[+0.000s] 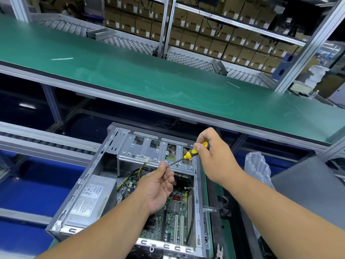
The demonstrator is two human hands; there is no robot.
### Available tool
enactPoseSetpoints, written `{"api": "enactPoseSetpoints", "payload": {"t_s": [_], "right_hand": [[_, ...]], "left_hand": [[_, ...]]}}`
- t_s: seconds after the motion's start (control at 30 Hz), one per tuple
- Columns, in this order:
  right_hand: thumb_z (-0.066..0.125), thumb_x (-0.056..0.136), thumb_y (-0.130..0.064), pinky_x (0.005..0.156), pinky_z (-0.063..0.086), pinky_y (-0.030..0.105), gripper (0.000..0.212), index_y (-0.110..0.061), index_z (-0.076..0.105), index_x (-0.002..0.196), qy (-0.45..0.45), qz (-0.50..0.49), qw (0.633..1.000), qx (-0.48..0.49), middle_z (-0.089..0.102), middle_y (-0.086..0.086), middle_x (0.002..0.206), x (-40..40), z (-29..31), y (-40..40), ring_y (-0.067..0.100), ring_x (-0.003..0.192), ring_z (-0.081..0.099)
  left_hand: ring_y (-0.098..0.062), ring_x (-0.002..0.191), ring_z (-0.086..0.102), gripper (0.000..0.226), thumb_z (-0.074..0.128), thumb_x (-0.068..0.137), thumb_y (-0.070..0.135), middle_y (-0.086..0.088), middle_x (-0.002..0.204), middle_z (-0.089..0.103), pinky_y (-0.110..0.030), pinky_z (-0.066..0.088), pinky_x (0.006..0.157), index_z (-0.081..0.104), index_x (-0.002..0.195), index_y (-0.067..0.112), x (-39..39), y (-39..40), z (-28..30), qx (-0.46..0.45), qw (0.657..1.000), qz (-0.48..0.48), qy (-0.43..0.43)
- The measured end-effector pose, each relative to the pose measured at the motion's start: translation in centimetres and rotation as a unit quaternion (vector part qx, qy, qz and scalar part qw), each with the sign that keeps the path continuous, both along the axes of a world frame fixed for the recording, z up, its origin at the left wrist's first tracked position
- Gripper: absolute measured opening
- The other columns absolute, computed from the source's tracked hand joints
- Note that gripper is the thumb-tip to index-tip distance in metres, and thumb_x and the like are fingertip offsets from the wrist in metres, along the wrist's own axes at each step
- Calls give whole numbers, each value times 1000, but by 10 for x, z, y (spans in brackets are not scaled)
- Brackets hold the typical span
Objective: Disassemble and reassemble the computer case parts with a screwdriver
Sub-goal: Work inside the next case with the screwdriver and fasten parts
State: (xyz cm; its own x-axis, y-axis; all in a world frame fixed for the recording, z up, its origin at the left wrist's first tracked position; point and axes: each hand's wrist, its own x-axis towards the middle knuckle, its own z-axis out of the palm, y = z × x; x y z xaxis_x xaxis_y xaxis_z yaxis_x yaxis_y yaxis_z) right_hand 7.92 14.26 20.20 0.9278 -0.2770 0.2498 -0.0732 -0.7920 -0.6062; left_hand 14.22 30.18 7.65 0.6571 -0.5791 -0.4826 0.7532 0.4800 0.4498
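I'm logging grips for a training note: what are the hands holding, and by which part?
The right hand grips the screwdriver by its yellow-and-black handle; the left hand pinches the tip end of its metal shaft.

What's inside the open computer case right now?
Inside the computer case: power supply at left, drive cage at the far end, green motherboard with yellow-black cables. The left hand and forearm cover part of the board.
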Motion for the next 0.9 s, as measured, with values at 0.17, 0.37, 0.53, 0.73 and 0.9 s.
{"api": "enactPoseSetpoints", "payload": {"t_s": [0.17,0.37,0.53,0.73,0.9], "right_hand": [[55,105,-23,53,39,12,21,-34,45,90,-13,6,1000,-4,56,-15,72,1,-1,2,0,60,48],[54,105,-24,54,39,11,21,-34,45,90,-18,7,1000,-19,51,-10,75,1,0,2,0,62,48],[54,106,-23,55,40,12,22,-35,45,89,-17,8,1000,-17,51,-10,73,-1,0,1,0,61,48],[53,106,-21,51,39,13,23,-34,45,90,-17,5,1000,-6,51,-10,72,-2,-3,0,1,57,46],[54,106,-21,49,39,14,23,-34,45,90,-20,-1,1000,0,49,-8,71,-1,-5,-3,2,56,46]], "left_hand": [[-13,58,65,19,80,79,27,-9,78,71,-21,50,45,81,76,9,3,0,-4,-7,1000,2,0],[-16,63,68,18,81,76,20,-14,83,72,-22,54,49,79,84,4,3,1,-6,-23,1000,3,-1],[-15,62,68,25,81,76,22,-13,81,72,-22,54,49,74,92,4,3,-1,-6,-17,1000,13,-6],[-15,59,66,27,80,80,29,-11,78,71,-21,53,47,73,91,6,4,-1,-7,0,1000,13,-6],[-15,60,68,27,80,76,22,-13,79,72,-21,54,48,73,94,3,3,-3,-6,-3,1000,-2,-7]]}}
